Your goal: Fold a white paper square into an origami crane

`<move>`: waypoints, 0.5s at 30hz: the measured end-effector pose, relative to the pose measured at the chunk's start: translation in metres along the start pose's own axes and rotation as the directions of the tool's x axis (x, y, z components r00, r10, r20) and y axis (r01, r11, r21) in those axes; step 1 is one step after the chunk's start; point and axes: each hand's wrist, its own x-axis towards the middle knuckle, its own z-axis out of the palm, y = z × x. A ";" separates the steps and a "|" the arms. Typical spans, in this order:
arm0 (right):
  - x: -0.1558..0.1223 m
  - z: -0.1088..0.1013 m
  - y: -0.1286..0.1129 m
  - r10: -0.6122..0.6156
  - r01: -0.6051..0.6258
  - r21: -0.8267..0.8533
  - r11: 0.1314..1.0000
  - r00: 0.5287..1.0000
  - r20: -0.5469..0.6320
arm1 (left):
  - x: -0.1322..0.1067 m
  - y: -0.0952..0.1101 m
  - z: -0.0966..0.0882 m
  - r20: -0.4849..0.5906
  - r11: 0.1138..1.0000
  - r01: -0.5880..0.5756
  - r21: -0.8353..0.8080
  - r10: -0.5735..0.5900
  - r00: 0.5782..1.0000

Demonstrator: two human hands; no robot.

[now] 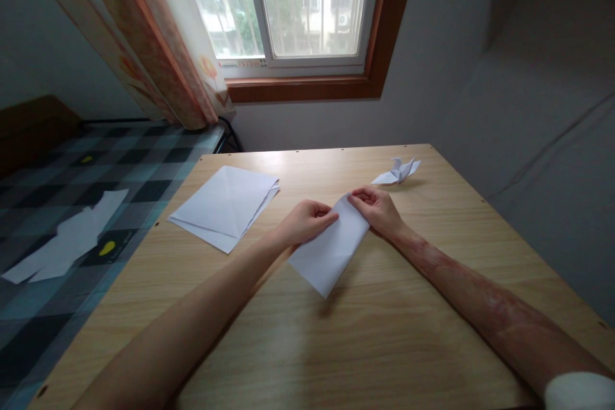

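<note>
1. Forearms are lying across the table [336, 346].
2. Left hand [305, 221] and right hand [377, 208] are pinching, each grip clamped, the far corner of a folded white sheet [329, 253] at mid-table.
3. Seemingly a fold is being aligned; edges need matching before pressing.

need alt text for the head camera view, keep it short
The left hand and right hand pinch the top corner of a folded white sheet over a wooden table. A stack of paper lies to the left, a small folded paper figure far right.
</note>
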 end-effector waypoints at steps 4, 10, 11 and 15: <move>0.000 0.000 -0.002 0.001 -0.001 -0.005 1.000 0.999 -0.046 | 0.003 -0.002 -0.004 0.076 0.999 0.051 -0.018 -0.049 0.996; 0.000 0.000 -0.004 0.014 -0.014 0.004 1.000 0.996 -0.091 | 0.002 0.001 -0.010 0.031 0.991 0.134 -0.003 -0.134 0.991; 0.000 -0.001 -0.004 0.019 -0.018 0.008 1.000 0.995 -0.094 | 0.001 0.002 -0.010 0.022 0.990 0.140 0.004 -0.140 0.990; 0.000 -0.001 -0.004 0.025 -0.024 0.006 1.000 0.995 -0.102 | 0.000 0.004 -0.011 0.017 0.991 0.135 0.013 -0.136 0.991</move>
